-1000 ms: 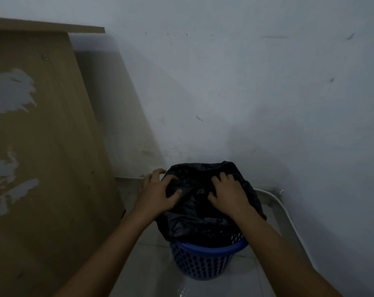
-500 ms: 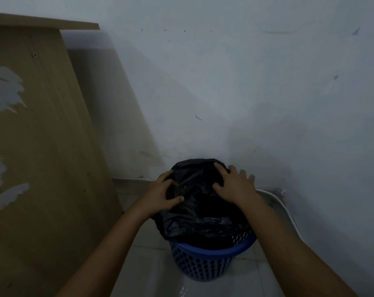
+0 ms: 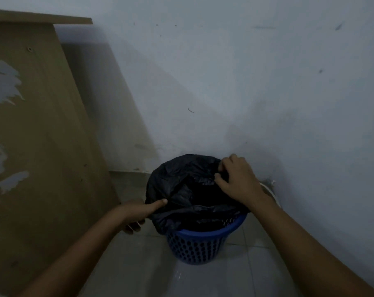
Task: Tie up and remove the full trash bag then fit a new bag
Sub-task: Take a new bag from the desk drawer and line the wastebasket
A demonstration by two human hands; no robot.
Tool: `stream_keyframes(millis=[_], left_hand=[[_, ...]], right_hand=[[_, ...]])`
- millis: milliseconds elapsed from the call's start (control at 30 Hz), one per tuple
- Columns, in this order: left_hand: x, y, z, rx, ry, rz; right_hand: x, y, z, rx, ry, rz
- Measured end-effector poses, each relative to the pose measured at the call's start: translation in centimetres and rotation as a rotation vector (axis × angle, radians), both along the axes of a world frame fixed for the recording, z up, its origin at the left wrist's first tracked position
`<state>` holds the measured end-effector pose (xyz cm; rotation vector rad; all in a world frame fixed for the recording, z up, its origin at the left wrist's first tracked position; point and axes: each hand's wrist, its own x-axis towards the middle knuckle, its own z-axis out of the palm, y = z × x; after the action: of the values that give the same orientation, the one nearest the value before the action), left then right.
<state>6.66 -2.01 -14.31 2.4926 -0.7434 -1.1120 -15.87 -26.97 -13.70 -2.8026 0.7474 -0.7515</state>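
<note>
A black trash bag [image 3: 181,183] is draped over a blue perforated bin [image 3: 194,247] on the floor by the wall. The near rim of the bin shows bare blue below the bag. My left hand [image 3: 139,214] is at the bag's left edge, thumb lying on top of the plastic and fingers curled beneath the hanging edge. My right hand [image 3: 239,182] is at the bag's far right side, and its curled fingers pinch a fold of the plastic. What lies inside the bag is too dark to see.
A tall wooden panel [image 3: 42,146] with peeled patches stands close on the left. The white wall [image 3: 246,82] runs right behind the bin. A white cable [image 3: 275,195] lies along the floor at the right. Pale floor tiles [image 3: 139,264] lie in front.
My left hand has slid from the top of the bag down to its left edge. My right hand has moved out to the far right side and closed on a fold.
</note>
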Motion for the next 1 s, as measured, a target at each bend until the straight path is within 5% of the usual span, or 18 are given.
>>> stream_keyframes(millis=[167,333,500,667,767,900,1000], left_hand=[[-0.9,-0.5,0.0,-0.14,0.205,0.143],[-1.3,-1.7,1.0,-0.524,0.212,0.504],[-2.3,-0.4,2.3,-0.45,0.254,0.486],[-1.2,2.2,2.9,-0.193,0.383,0.24],[-1.3,2.9,1.7,-0.251,0.479,0.191],[-3.6,2.9,-0.6,-0.388,0.267,0.295],[-6.3,3.5,-2.5,-0.455,-0.128,0.273]], right_hand=[[-1.7,4.5,3.4,0.422,0.346,0.238],[-2.7,6.1,3.7,0.369,0.411,0.305],[-3.0,7.2,3.8,0.266,0.351,0.377],[-3.6,8.1,3.6,0.173,0.432,0.389],[-4.3,8.6,3.9,0.146,0.475,0.384],[-4.6,9.1,4.6,0.181,0.569,0.331],[-4.5,9.5,4.8,0.275,0.657,0.288]])
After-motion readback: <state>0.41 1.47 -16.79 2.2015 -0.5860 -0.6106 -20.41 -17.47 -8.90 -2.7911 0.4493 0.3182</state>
